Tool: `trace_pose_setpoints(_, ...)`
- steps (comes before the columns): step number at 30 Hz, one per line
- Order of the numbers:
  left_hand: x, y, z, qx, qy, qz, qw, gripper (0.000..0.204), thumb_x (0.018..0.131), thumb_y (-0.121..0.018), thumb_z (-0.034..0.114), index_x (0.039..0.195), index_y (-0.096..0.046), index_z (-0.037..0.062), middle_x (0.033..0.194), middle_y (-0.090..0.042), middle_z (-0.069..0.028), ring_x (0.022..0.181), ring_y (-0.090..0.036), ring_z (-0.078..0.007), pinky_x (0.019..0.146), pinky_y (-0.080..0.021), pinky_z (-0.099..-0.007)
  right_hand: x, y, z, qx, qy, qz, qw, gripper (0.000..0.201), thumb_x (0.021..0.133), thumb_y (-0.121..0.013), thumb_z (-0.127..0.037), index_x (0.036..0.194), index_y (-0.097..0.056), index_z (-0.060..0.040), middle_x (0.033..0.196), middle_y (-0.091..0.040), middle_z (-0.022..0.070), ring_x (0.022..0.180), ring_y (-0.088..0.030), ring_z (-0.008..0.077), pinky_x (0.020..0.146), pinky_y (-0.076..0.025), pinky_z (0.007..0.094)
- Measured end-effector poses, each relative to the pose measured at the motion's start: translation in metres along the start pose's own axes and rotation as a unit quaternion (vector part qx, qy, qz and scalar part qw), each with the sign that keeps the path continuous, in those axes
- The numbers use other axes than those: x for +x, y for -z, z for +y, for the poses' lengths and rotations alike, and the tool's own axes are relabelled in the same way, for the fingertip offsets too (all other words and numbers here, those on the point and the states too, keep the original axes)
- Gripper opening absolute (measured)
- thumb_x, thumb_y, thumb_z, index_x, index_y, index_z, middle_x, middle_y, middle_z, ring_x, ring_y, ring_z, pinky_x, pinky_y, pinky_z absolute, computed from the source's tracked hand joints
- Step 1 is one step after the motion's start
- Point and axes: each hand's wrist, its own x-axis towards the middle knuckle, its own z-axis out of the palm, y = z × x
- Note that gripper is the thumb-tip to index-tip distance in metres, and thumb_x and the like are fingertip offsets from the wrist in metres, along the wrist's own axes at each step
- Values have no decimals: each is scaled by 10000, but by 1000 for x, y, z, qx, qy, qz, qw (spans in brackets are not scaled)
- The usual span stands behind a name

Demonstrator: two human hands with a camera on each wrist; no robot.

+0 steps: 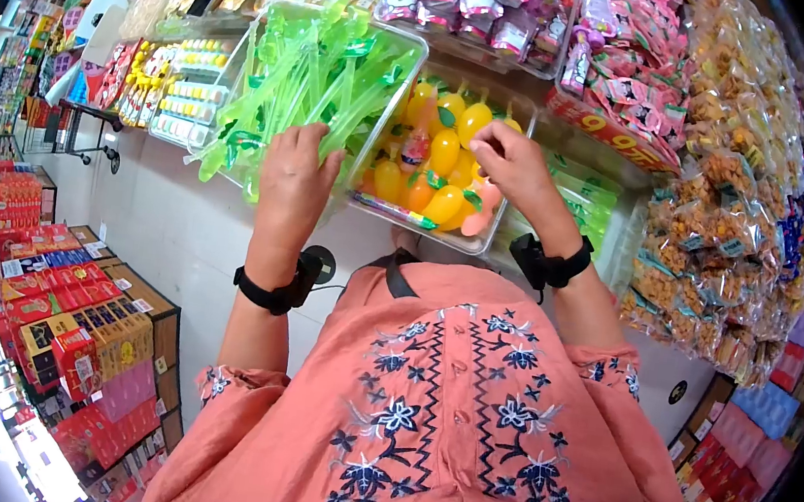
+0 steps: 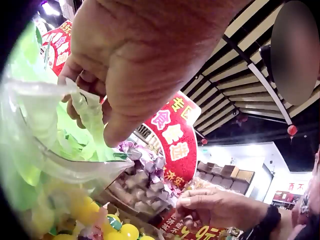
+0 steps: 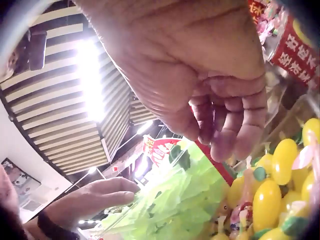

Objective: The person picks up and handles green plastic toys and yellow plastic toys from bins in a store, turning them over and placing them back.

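My left hand (image 1: 293, 184) is at the near side of a clear tub (image 1: 397, 95) heaped with long green translucent stick packs (image 1: 330, 59). In the left wrist view its thumb and fingers pinch one pale green stick pack (image 2: 90, 114). My right hand (image 1: 522, 173) hovers at the right of a second tub (image 1: 525, 131), above yellow mango-shaped packs (image 1: 448, 152) with green leaves. Its fingers (image 3: 250, 122) hang loosely curled, with nothing seen between them in the right wrist view. Among the yellow packs lies a small pink-and-red pack (image 1: 416, 148).
A multicoloured tube (image 1: 393, 211) lies along the yellow tub's near edge. Purple packs (image 1: 460, 0) and pink packs (image 1: 630, 79) fill bins behind, above a red price sign (image 1: 614, 131). Bagged snacks (image 1: 725, 199) are stacked at right. Boxed goods (image 1: 95, 335) stand on shelves at left.
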Motion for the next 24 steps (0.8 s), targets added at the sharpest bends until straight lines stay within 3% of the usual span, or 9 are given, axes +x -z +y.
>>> trace_pose_setpoints(2,1,-1,2,11,9,-12,1000,314,833,-735,119,1101,-616,7,1026,-648,-174,933,-613,-359,821,-502,-425,-1,-12,-9,64,-21,-20,998,173,919,-630,-164,910,-611,8,744,-611,44,662,-586,107,613,-483,292)
trace_pose_setpoints(7,3,-6,-4,6,6,-9,1000,254,859,-699,139,1057,-624,-1,950,-655,-197,874,-621,-380,768,-504,-440,5,-27,-16,51,-29,-71,996,164,969,-603,-189,957,-592,-26,787,-573,-13,676,-574,71,612,-478,234)
trace_pose_setpoints(13,1,7,-10,-139,128,-56,980,176,934,-614,177,959,-607,3,834,-614,-217,737,-600,-390,647,-473,-452,8,-39,-39,84,-41,-93,991,178,979,-583,-216,963,-603,-41,787,-571,-26,680,-567,58,605,-463,222)
trace_pose_setpoints(16,-2,6,-17,-139,111,-11,984,185,966,-585,188,967,-603,4,841,-615,-221,739,-599,-389,646,-472,-438,12,-45,-39,92,-18,-109,990,190,985,-573,-225,983,-607,-38,824,-593,-18,693,-568,56,608,-469,223)
trace_pose_setpoints(19,-7,16,-20,-145,118,-6,982,218,993,-570,189,1037,-619,-19,826,-611,-166,724,-581,-248,682,-471,-334,11,-45,-50,124,-59,-140,981,225,991,-568,-231,1064,-623,-26,875,-617,-5,722,-589,58,632,-492,224)
trace_pose_setpoints(24,-15,30,-3,-225,100,16,969,174,996,-569,139,1064,-608,-16,884,-605,-70,809,-546,-138,737,-451,-270,10,-39,-72,232,-54,-153,959,352,1004,-571,-252,1240,-595,8,1005,-674,36,758,-629,73,674,-524,230)
